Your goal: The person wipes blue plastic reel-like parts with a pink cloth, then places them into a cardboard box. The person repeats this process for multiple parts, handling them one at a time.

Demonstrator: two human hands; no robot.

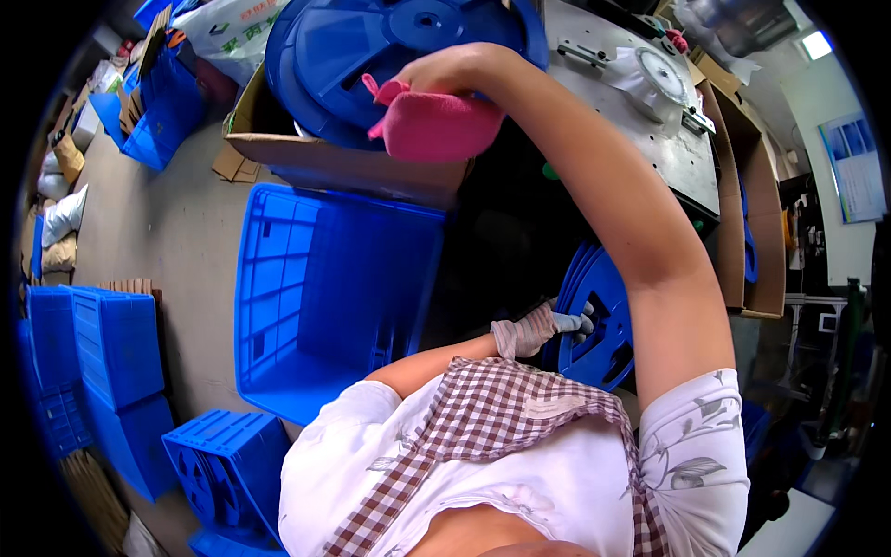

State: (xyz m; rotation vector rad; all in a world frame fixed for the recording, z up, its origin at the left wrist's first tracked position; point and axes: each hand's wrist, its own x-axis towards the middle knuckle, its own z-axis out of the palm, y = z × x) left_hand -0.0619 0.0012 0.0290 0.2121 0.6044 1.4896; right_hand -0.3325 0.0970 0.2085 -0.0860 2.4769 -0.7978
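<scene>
My right hand reaches far forward and grips a pink cloth, pressed against a large blue plastic reel that stands in a cardboard box. My left hand, in a grey knitted glove, rests low near my lap on the rim of another blue reel, one of a few standing on edge together. I wear a white top and a checked apron.
A big blue crate lies on its side in front of me. More blue crates stack at the left on the concrete floor. A grey metal machine table and open cardboard boxes stand at the right.
</scene>
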